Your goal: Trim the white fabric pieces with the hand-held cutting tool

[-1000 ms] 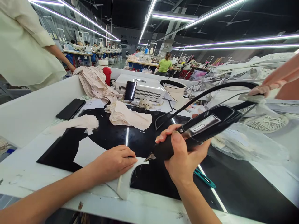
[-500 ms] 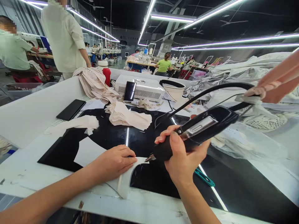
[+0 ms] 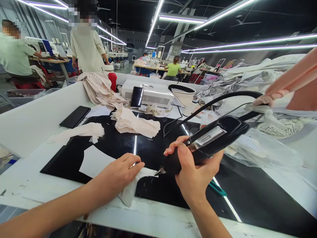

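Observation:
My right hand [image 3: 194, 173] is wrapped round a black corded handheld tool [image 3: 231, 130] with a silver plate on its side. Its narrow metal tip points down left and meets the right end of a thin white fabric piece [image 3: 129, 193]. At the other end, my left hand [image 3: 119, 177] grips that fabric with thumb and fingers together; part of the cloth is hidden under the hand. Just beyond my left wrist, a flat white piece [image 3: 95, 160] lies on the black board [image 3: 121, 145]. Partly behind my right wrist is a teal-handled tool [image 3: 218, 189].
A stack of cream fabric pieces [image 3: 136, 122] lies behind my hands. Farther back are a white vented box [image 3: 148, 92], a phone [image 3: 75, 116] and a red container [image 3: 112, 82]. The tool's cable [image 3: 210, 104] hangs from a pink cloth tie [image 3: 284, 86]. Several people work beyond.
My left hand has lifted slightly and its thumb has shifted; the fabric under it is drawn narrower and more folded. The tool has moved slightly. A standing person in the background has walked farther away.

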`<state>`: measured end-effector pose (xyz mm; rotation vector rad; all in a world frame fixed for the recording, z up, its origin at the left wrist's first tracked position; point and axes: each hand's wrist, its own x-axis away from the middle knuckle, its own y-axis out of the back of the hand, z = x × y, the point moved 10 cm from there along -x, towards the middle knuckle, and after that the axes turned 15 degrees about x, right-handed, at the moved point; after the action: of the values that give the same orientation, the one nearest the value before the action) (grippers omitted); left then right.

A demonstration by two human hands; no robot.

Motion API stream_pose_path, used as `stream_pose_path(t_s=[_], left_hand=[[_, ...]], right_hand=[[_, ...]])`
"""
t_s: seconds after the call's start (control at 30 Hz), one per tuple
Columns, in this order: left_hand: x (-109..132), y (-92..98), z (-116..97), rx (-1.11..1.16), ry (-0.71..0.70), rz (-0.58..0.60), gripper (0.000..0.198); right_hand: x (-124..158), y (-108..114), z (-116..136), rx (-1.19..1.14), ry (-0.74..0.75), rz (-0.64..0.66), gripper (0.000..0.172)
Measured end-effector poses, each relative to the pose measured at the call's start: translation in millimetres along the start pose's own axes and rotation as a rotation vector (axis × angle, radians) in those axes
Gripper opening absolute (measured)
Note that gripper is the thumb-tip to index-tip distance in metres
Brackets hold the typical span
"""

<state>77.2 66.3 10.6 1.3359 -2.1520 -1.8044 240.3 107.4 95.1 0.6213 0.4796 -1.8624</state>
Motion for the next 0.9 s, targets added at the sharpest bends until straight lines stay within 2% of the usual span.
stream_pose_path(t_s=[0.13,0.23,0.57,0.77,0.9], left_hand=[[10,-8.7,2,0.046,0.122,0.068,0.049],[12,-13.6,4,0.087,0.173,0.117,0.048],[10,-10.9,0,0.091,0.111,0.153,0.038],[10,-12.2,-5,-0.052,0.105,0.174,0.037],[10,-22.3,-14,-0.210,0.081,0.167,0.014]], right_hand=[[7,5,5,0.002,0.003,-0.026,0.038],[11,7,11,0.009,0.007,-0.042,0.038],[19,10,18,0.019,-0.001,-0.044,0.039],[22,8,20,-0.010,-0.010,-0.040,0.040],[25,8,21,-0.017,-0.013,-0.035,0.040]])
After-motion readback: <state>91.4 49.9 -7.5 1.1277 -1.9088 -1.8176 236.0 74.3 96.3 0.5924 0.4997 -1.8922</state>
